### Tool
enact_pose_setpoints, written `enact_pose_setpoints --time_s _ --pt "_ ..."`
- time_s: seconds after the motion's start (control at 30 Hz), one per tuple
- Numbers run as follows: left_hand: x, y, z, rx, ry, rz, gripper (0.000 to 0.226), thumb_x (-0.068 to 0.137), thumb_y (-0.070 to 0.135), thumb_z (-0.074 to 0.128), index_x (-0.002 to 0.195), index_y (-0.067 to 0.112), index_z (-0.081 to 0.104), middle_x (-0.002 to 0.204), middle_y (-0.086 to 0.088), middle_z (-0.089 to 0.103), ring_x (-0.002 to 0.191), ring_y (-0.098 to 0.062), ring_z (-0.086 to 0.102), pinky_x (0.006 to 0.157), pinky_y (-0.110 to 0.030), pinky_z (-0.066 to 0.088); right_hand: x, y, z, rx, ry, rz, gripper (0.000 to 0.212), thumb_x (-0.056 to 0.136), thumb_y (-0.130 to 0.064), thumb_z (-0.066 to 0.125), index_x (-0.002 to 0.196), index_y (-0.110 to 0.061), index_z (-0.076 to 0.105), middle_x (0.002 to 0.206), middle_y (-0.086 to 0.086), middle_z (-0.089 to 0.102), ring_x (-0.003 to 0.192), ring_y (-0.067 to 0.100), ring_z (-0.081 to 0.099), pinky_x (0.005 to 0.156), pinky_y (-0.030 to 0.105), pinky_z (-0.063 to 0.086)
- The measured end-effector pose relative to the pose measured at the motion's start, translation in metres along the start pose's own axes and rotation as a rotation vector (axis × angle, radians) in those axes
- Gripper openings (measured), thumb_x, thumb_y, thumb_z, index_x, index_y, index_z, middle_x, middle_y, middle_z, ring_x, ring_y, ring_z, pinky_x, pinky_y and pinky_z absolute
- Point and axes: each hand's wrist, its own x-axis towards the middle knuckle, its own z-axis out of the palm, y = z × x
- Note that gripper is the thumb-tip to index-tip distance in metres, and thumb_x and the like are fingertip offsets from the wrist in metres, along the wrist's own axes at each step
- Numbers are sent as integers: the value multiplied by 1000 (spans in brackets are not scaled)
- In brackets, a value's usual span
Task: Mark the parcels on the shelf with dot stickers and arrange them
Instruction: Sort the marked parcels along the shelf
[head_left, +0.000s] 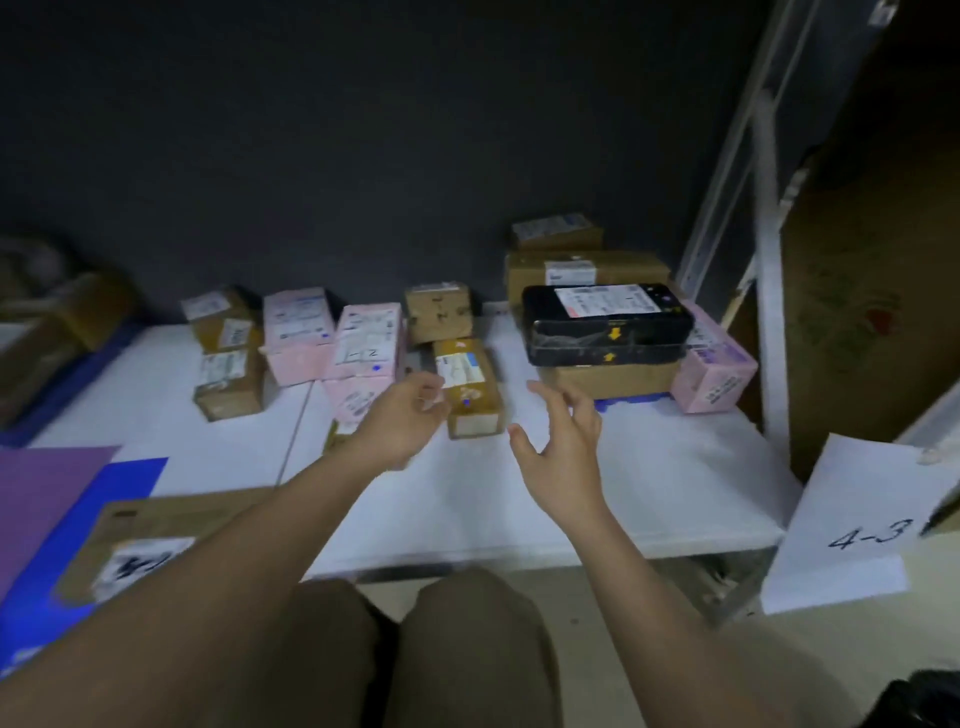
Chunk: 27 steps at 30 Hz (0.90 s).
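Note:
Several parcels lie on the white shelf (649, 478). A brown parcel (470, 387) with a small blue dot sits in the middle, lengthwise. My left hand (402, 421) hovers just left of it with loosely curled fingers, holding nothing that I can see, and covers part of a pink parcel (356, 402). My right hand (558, 447) is spread open to the right of the brown parcel, not touching it. A pink parcel (369, 340) behind my left hand carries a blue dot. A black parcel (605, 322) lies on a brown box (608, 379) at the right.
More brown boxes (228, 358) and a pink parcel (298, 332) stand at the left; a stack of brown boxes (582, 265) is at the back right, a pink parcel (714, 369) beside it. A flat cardboard parcel (150, 540) lies front left on blue and purple sheets. A "4-3" paper label (857, 525) hangs right.

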Motion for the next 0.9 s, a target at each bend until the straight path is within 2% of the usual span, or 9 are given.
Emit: enact_pose_setpoints --time_s 0.13,0.27,0.37,0.47,0.53,0.6,0.67,0.8,0.9 --pt "-37 -37 -73 138 78 -20 27 89 7 60 116 9 57 111 -12 54 93 -22 52 75 -26 43 -8 -51 43 -47 -227 -55 38 86 -15 65 123 -18 58 133 6 38 128 25 28 98 16 21" --pt "-73 -84 -139 352 153 -113 34 90 14 60 124 10 56 124 -11 56 112 -28 54 92 -31 42 -21 -101 103 -92 -468 -150 35 84 -19 67 119 -17 62 124 6 48 125 22 35 96 16 19" --pt "-96 -118 -171 408 146 -196 32 90 21 56 122 14 58 123 -6 57 111 -27 56 86 -28 44 -36 -124 145 -137 -676 -144 38 85 -24 68 122 -18 60 129 5 47 128 20 34 94 17 17" --pt "-110 -160 -196 501 145 -240 44 76 35 44 114 22 62 115 -3 63 110 -28 57 85 -36 50 -49 -133 180 -168 -878 -86 63 80 -29 75 135 -16 47 142 10 35 137 24 23 97 20 21" --pt "-119 -183 -204 532 151 -243 44 81 22 54 124 23 57 131 -3 52 124 -29 45 99 -43 43 -55 -135 198 -232 -988 -42 99 74 -38 80 151 -19 21 157 7 10 145 25 7 111 32 20" --pt "-127 -190 -210 575 132 -242 49 86 16 57 134 25 49 145 0 39 133 -28 34 108 -45 32 -56 -135 214 -313 -1045 -37 120 67 -44 83 153 -28 1 160 1 -12 147 25 -9 116 41 14" --pt "-129 -200 -212 621 81 -256 52 89 21 56 139 28 42 151 5 31 136 -26 28 111 -44 26 -56 -133 226 -392 -1071 -94 125 64 -45 84 153 -31 -3 159 2 -15 146 26 -10 116 43 15" --pt "-129 -208 -212 720 39 -229 59 87 30 58 142 29 36 151 6 24 137 -23 22 114 -43 14 -52 -132 234 -474 -1008 -220 113 64 -38 83 152 -26 12 148 8 19 136 29 20 107 37 32" --pt "-127 -199 -213 756 27 -194 67 83 35 63 143 28 32 152 4 20 139 -24 16 116 -45 8 -43 -141 219 -411 -971 -166 108 63 -41 82 149 -26 18 141 4 24 133 26 23 103 36 35"
